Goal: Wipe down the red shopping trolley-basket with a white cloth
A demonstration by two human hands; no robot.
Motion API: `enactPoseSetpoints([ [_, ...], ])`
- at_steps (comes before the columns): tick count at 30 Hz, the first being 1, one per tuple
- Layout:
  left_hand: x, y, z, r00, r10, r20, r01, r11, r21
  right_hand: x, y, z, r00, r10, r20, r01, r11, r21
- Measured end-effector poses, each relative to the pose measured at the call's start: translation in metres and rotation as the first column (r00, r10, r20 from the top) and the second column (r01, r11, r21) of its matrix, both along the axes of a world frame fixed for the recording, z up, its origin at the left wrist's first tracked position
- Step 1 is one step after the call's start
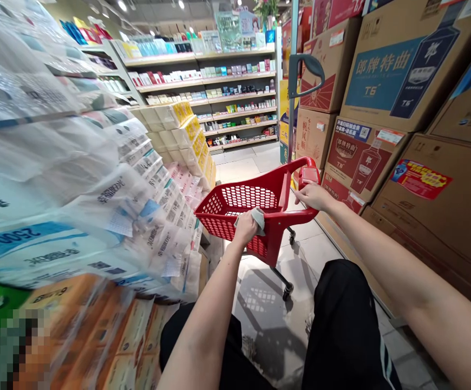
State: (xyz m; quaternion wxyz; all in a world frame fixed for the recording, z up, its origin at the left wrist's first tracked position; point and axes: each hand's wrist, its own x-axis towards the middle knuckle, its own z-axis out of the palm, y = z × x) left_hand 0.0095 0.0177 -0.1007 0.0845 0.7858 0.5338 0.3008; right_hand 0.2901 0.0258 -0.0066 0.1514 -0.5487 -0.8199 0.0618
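A small red plastic shopping cart [235, 208] stands on the tiled aisle floor just ahead of my knees. My left hand [245, 227] is closed on a grey cloth [258, 219] and presses it against the cart's near rim. My right hand [312, 196] grips the right end of the cart's red handle bar [305, 169], fingers wrapped over it. The basket looks empty through its mesh. My legs in black trousers [343, 325] show at the bottom.
Stacked packs of tissue and paper rolls [97, 200] wall the left side. Large cardboard cartons [401, 124] are piled along the right. Shelves of small goods [235, 97] close the far end. A narrow strip of tiled floor [243, 162] runs forward.
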Motion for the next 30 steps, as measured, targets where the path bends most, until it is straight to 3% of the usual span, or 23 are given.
enactPoseSetpoints([
  [5,0.007,-0.008,-0.011,0.985,-0.055,-0.161,0.073,0.991,0.109,-0.011,-0.004,0.007,0.960,-0.098,0.261,0.087,0.995,0.055],
  [10,0.026,-0.012,-0.009,0.960,-0.030,-0.278,0.063,0.992,0.109,-0.048,-0.020,-0.002,0.946,-0.140,0.293,0.154,0.988,-0.026],
  [15,0.037,-0.012,-0.012,0.952,-0.034,-0.303,0.065,0.994,0.092,-0.037,-0.020,-0.006,0.930,-0.175,0.325,0.208,0.976,-0.070],
  [21,0.004,-0.013,-0.029,0.943,0.077,-0.325,-0.049,0.995,0.092,-0.014,-0.016,0.004,0.925,-0.207,0.318,0.262,0.955,-0.139],
  [26,-0.039,-0.013,-0.040,0.902,0.218,-0.371,-0.175,0.974,0.145,-0.021,-0.020,0.009,0.909,-0.287,0.303,0.345,0.925,-0.157],
  [30,-0.050,-0.008,-0.040,0.867,0.287,-0.407,-0.242,0.957,0.160,-0.032,-0.022,0.009,0.907,-0.276,0.319,0.340,0.926,-0.164],
])
